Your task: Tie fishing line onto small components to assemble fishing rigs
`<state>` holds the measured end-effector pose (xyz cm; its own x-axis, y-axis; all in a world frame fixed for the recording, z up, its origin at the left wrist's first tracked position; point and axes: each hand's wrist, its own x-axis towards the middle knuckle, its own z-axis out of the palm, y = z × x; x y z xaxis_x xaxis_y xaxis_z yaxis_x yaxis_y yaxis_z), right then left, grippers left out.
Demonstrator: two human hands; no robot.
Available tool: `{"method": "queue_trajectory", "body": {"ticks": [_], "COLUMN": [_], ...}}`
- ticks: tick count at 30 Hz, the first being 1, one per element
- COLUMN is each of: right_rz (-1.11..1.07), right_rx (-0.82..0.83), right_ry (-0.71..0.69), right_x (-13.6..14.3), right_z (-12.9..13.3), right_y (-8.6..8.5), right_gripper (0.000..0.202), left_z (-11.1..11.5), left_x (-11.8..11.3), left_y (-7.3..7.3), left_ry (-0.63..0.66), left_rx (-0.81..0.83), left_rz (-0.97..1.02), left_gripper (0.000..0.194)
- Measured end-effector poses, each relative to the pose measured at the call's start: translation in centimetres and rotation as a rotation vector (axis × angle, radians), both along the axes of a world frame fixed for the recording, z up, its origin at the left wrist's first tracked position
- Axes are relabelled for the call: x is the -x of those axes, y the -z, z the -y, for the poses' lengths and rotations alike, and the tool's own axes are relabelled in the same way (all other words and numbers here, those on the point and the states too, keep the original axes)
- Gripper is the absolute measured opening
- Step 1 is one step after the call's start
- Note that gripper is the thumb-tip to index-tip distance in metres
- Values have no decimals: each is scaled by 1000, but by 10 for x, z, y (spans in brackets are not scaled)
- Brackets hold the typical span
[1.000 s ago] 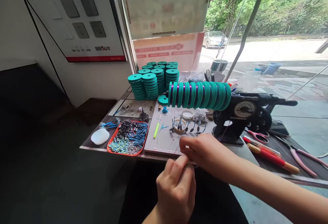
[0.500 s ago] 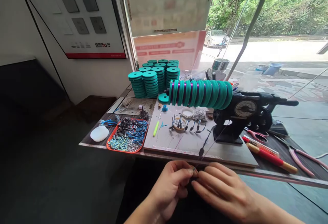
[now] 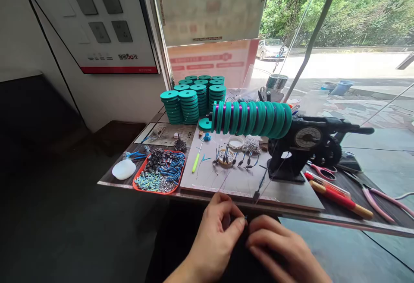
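Just off the table's front edge, my left hand (image 3: 220, 235) pinches a tiny bluish piece (image 3: 246, 218) between thumb and forefinger. Close to its right is my right hand (image 3: 281, 246), blurred, fingers curled together; whether it grips anything is hidden. Above them a dark weight (image 3: 256, 196) with a coil hangs on thin line at the front of the light board (image 3: 291, 196). Behind it, a black winding machine (image 3: 287, 162) with a dial carries a row of green spools (image 3: 252, 118).
A red-rimmed tray (image 3: 133, 183) of small parts and a white lid (image 3: 123, 169) lie left. Stacked green spools (image 3: 188, 106) stand behind. A lime-green tool (image 3: 196, 162) rests on the board. Right are pink-handled scissors (image 3: 323, 171), a red-and-wood tool (image 3: 341, 199) and pliers (image 3: 371, 196).
My right hand has moved slightly down and apart from my left, its fingers more curled. The left hand's fingers have shifted up a little. The dark weight has shifted slightly right.
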<state>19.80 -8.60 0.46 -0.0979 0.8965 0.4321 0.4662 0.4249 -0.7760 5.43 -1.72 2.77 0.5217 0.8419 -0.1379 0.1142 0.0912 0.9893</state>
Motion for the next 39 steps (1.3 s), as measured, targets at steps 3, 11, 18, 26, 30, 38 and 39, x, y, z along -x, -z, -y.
{"method": "queue_trajectory", "body": {"ticks": [3,11,18,26,30,38,39], "right_rz": [104,45,321,744,683,-15,-62], "right_rx": [-68,403,-81,-593,-546,123,232], "right_ry": [-64,-90,-41,-123,-123,-99,-74], "right_x": [1,10,-1,-10,-2,1,3], "right_z": [-7,-72,-53,-29,-22,-40,-48], "right_y": [-23,-88,-66,-34,-30,-58,-65], "right_gripper": [16,20,14,37,47,18,18], "left_z": [6,9,1,-6,-7,-3,-3], "left_x": [2,9,6,3,4,12,12], "left_y": [5,31,6,-2,0,13,16], "left_ry": [-48,-348,-130,-173,-106,-172,-240], "left_rx": [-515,-1201,-336,877,517,-989,-1151], "left_rz": [-171,-315,26,346,235,-197,-224], "left_gripper": [13,32,14,29,14,14,15]}}
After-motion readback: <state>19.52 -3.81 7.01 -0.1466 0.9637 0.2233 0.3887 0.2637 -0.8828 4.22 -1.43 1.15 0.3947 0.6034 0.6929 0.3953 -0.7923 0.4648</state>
